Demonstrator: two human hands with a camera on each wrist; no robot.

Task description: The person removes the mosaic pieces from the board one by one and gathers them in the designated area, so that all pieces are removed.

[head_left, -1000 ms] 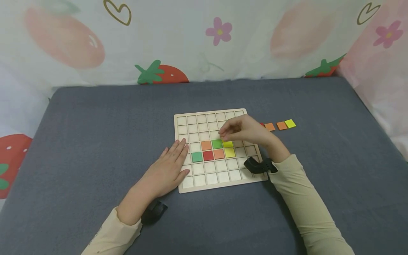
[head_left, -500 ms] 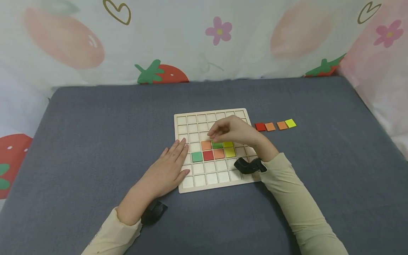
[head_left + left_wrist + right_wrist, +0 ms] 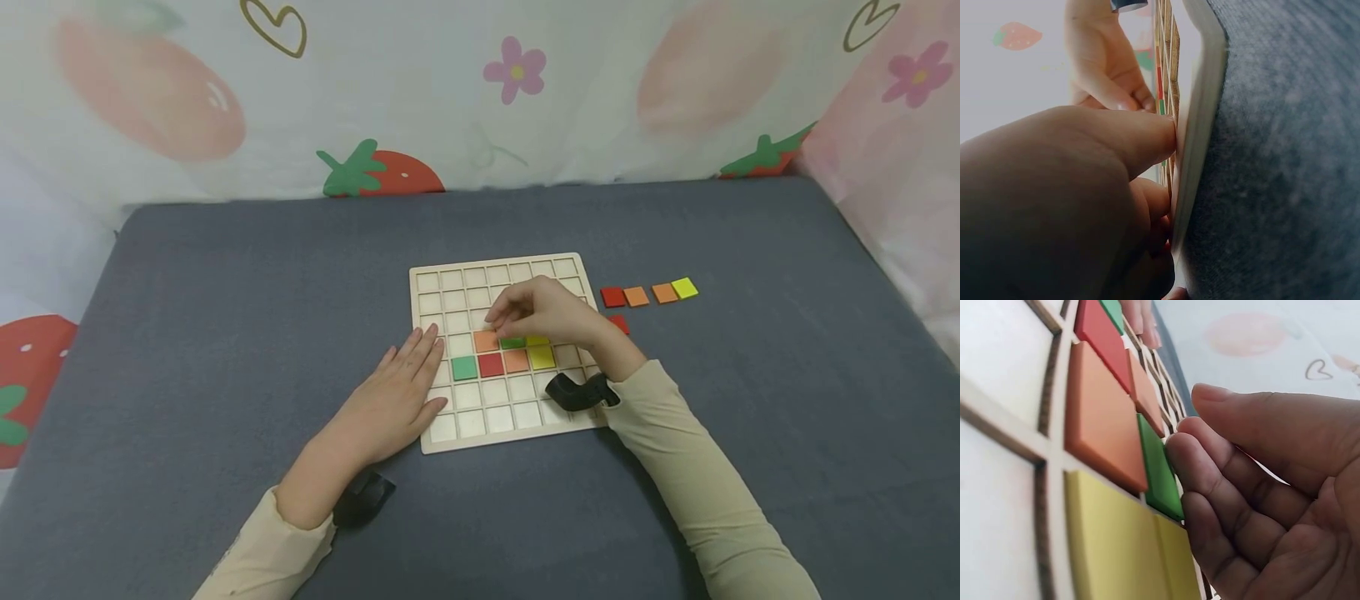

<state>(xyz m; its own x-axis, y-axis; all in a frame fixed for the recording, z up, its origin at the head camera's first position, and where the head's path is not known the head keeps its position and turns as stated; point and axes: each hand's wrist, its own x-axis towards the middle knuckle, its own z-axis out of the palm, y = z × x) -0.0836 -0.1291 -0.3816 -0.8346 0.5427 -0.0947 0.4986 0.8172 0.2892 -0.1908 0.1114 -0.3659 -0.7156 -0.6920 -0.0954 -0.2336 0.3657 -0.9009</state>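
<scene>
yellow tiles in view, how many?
3: near yellow tile and far yellow tile in adjacent cells of the board, plus loose yellow tile on the table to its right. Right hand may hide others.

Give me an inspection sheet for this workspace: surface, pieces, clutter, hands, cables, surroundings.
Surface: grey cloth, with a wooden grid board flat on it.
Job's things: seven coloured tiles visible in the board, in two adjoining rows; five loose tiles on the cloth to its right: two red, two orange, one yellow.
Clutter: nothing seen.
Left hand: fingers straight, resting on the board's left edge.
Right hand: fingers bent over the board; no tile seen in them.
Wrists: black device at each.
Cables: nothing seen.
Surroundings: strawberry-print fabric behind the cloth.
</scene>
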